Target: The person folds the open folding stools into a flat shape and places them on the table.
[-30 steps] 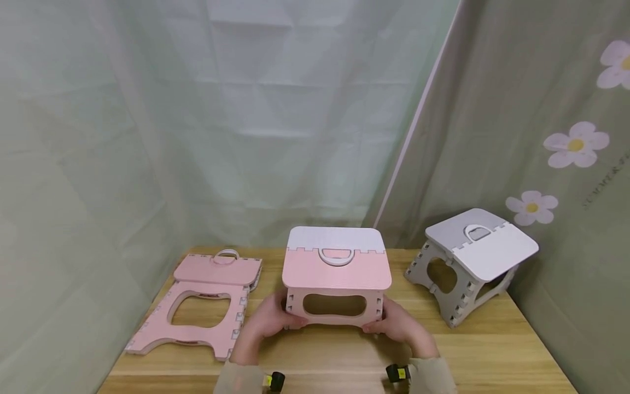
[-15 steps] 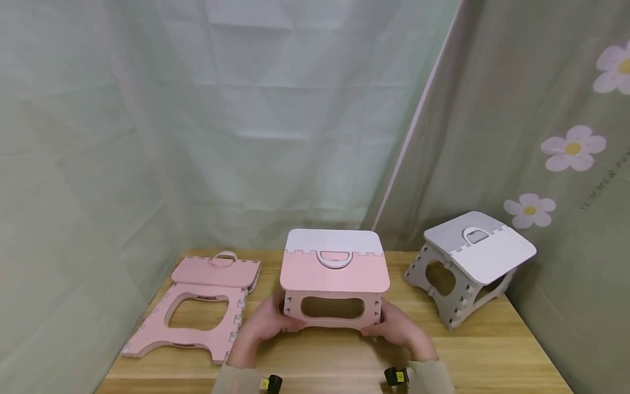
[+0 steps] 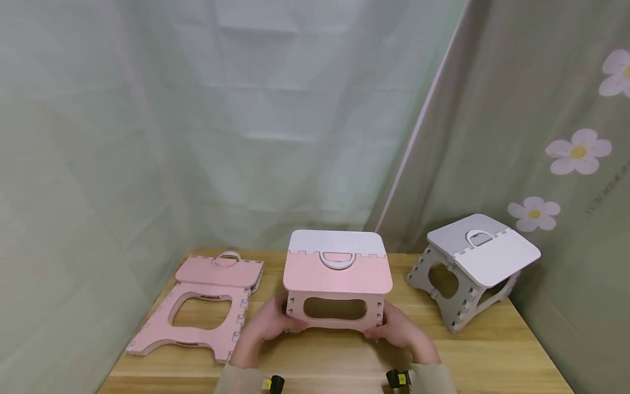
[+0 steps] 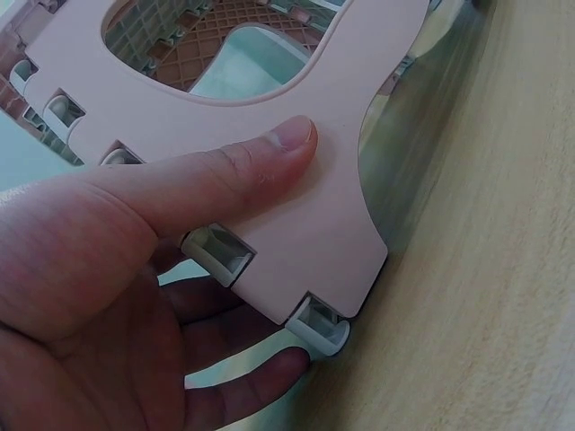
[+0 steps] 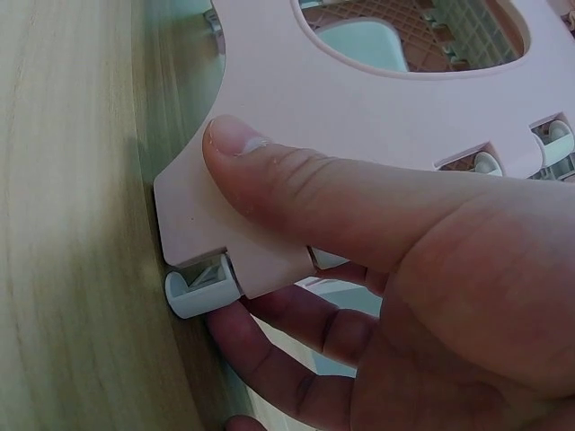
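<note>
Middle stool [image 3: 337, 277] — upright, long axis crosswise

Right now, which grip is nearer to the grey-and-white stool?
Right. The right grip holds the right side of the pink-and-white stool, left of and apart from the grey-and-white stool. The left grip holds the opposite side, farther away.

The left hand [image 4: 135, 233] grips a pink panel [image 4: 301, 233] (thumb [image 4: 234, 171] across it) near a wood-grained surface [image 4: 467, 233].

Soft, diffuse light fills the head view; both wrist views look dimmer, soft shadows darkening the desk [image 5: 72, 224].
</note>
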A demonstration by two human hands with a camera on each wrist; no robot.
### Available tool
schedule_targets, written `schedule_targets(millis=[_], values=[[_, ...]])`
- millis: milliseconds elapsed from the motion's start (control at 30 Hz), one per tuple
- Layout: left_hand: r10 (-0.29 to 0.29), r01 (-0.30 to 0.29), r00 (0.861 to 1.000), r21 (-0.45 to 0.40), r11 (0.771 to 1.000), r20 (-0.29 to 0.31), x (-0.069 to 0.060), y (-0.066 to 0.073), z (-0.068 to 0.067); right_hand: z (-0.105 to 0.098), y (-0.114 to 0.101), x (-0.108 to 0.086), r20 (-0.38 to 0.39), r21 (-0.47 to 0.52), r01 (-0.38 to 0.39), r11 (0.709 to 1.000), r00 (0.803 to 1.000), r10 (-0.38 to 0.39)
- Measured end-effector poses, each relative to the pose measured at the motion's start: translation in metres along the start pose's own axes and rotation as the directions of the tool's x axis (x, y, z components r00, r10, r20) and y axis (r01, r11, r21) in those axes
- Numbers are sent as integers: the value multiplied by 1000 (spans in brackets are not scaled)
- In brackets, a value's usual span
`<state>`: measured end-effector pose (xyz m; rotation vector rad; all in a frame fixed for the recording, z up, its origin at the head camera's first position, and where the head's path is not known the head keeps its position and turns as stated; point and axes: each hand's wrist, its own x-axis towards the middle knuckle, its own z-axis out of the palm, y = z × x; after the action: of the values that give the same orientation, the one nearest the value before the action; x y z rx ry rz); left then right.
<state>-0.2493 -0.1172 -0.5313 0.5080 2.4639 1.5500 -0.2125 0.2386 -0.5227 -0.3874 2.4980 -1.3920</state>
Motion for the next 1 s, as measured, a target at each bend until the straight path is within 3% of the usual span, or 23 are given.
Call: schedule_targets(millis=[700, 1000], values=[[-21, 21, 1000, 9, 1000, 5, 1, -1, 2, 1, 0, 0, -25, -37, -14, 999, 1000, 13], [20, -20, 1000, 5, 1000, 8, 2, -4, 1, 2, -3, 0, -52, -72, -17, 997, 999, 13]])
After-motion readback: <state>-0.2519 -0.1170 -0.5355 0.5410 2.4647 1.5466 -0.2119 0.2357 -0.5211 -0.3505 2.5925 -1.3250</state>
